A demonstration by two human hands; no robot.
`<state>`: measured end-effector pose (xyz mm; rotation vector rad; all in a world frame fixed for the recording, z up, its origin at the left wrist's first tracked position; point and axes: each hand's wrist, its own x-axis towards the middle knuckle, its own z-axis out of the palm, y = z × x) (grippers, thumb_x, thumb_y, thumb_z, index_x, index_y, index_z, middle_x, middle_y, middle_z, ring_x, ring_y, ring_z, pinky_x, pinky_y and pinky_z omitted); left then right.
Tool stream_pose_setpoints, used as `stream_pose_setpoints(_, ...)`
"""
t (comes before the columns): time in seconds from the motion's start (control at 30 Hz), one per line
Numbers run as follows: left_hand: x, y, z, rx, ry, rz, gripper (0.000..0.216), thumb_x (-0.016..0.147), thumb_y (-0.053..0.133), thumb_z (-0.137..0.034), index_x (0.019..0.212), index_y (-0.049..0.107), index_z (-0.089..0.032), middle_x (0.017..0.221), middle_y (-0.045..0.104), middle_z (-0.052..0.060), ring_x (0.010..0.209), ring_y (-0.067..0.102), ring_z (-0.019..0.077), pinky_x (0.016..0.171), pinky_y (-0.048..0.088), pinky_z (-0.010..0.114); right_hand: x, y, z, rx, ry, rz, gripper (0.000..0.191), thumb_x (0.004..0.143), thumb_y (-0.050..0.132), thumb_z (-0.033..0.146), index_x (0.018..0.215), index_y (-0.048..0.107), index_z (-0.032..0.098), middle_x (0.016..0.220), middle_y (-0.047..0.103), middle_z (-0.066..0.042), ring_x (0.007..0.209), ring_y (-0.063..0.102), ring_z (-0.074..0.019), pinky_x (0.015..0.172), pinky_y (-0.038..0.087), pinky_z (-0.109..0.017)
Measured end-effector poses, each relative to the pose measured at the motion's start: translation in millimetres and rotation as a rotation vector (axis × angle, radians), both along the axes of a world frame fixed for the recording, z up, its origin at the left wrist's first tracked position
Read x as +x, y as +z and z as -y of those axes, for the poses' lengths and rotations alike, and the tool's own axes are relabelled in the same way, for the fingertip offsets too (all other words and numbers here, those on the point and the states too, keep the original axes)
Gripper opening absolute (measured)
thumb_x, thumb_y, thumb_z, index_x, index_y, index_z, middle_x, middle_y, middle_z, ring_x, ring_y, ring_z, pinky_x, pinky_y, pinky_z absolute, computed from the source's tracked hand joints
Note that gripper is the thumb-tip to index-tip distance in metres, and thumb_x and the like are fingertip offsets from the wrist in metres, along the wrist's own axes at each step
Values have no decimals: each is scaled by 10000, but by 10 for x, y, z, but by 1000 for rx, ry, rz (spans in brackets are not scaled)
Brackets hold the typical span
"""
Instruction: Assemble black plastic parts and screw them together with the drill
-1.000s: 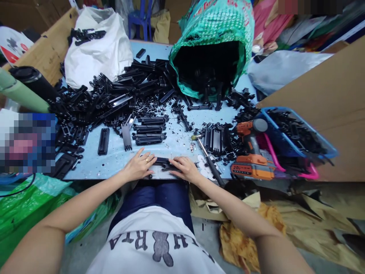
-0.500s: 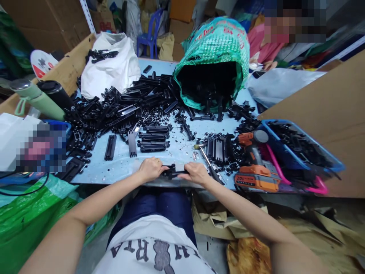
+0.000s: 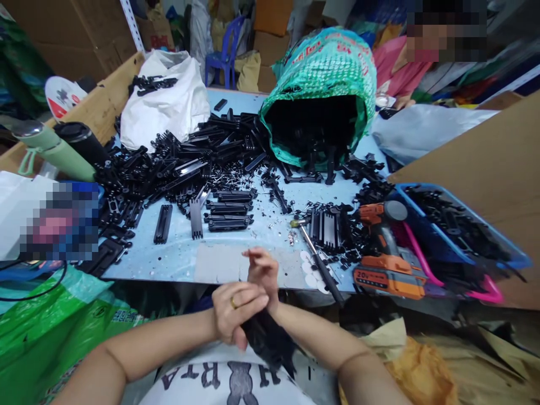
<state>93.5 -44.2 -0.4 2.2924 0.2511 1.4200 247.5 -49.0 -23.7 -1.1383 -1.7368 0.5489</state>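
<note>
A black object (image 3: 270,340) (its outline blurred) is held aslant, partly hidden.

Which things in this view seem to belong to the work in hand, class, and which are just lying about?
Likely part of the work:
blurred black piece by the left hand
stacked black parts
loose metal fasteners
hammer
cordless drill

Likely just lying about:
light-green bottle
black tumbler
purple plastic chair

Black piece (image 3: 270,340); orange-black drill (image 3: 383,239); blue tabletop (image 3: 143,260); red-lettered green sack (image 3: 318,73).
</note>
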Motion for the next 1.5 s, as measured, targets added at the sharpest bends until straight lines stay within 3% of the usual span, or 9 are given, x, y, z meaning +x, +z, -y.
stream_pose_setpoints(0.17, -35, -553, -632, 328, 419, -416, 580, 818, 385, -616, 1186, 550, -198, 946, 609, 103, 889, 566, 239, 727, 440, 341, 77, -1, -1066, 103, -86, 84, 227, 907, 384, 327, 964, 531, 164, 1000, 576, -96, 969, 519, -195, 863, 409, -370)
stream_pose_setpoints(0.33, 15, -687, -936, 232, 438, -736, 362, 874, 464, -397, 1142, 562, -174, 1082, 590, 113, 1074, 511, 251, 901, 380, 410, -184, 137, -1997, 296, 343, 862, 325, 860, 411, 79, 1135, 549, 183, 1276, 479, -85, 1127, 408, -224, 875, 333, -376)
stream_pose_setpoints(0.53, -882, -479, -1200, -103, 996, -632, 335, 901, 343, -287, 1037, 546, -58, 1011, 544, 190, 1020, 483, 281, 877, 376, 426, -790, 203, -2193, 387, 636, 1224, 231, 911, 385, 138, 922, 615, 154, 1007, 603, -69, 1056, 446, -194, 954, 262, -387)
stream_pose_setpoints(0.73, -1607, -459, -1974, -520, 1482, -945, 334, 814, 332, -140, 971, 599, -15, 1059, 508, 231, 1038, 429, 337, 808, 400, 441, -676, 530, -1950, -8, 429, 758, 396, 807, 605, 315, 1148, 560, 118, 1045, 589, -97, 950, 502, -198, 839, 366, -327)
stream_pose_setpoints(0.97, -1622, -200, -1676, -428, 1315, -922, 292, 823, 338, -139, 968, 565, -27, 1002, 499, 203, 866, 516, 263, 739, 440, 383, -147, 445, -991, -426, 539, 388, 438, 775, 603, 385, 1141, 596, 145, 943, 612, -56, 812, 550, -144, 699, 433, -241)
stream_pose_setpoints(1.13, -1171, 80, -1031, -165, 639, -908, 217, 774, 330, -27, 794, 519, -132, 732, 492, 83, 635, 472, 173, 618, 403, 289, 410, 128, -313, -428, 394, 794, 396, 730, 602, 195, 1126, 623, 187, 1024, 590, -97, 950, 527, -204, 812, 423, -329)
stream_pose_setpoints(1.27, -347, -174, -615, -56, 275, -988, 263, 740, 359, 39, 868, 505, -139, 714, 540, 66, 743, 502, 184, 708, 407, 289, 633, -30, -44, -353, 6, 952, 424, 795, 446, 84, 1159, 597, 238, 1257, 466, -102, 1124, 431, -243, 884, 390, -382)
stream_pose_setpoints(1.4, 91, -545, -636, -106, 299, -1041, 203, 860, 376, -104, 1005, 516, -136, 904, 572, 100, 893, 530, 213, 772, 422, 338, 629, -185, -7, -418, -554, 854, 598, 810, 528, 447, 1310, 442, 130, 1162, 477, -187, 1065, 468, -305, 844, 421, -402)
stream_pose_setpoints(1.5, 113, -616, -759, -229, 353, -875, 274, 891, 372, -182, 1135, 487, -132, 1028, 563, 110, 974, 529, 212, 837, 429, 359, 573, -280, -54, -519, -631, 677, 606, 823, 481, 484, 1308, 447, 123, 1066, 526, -178, 980, 524, -296, 808, 441, -417)
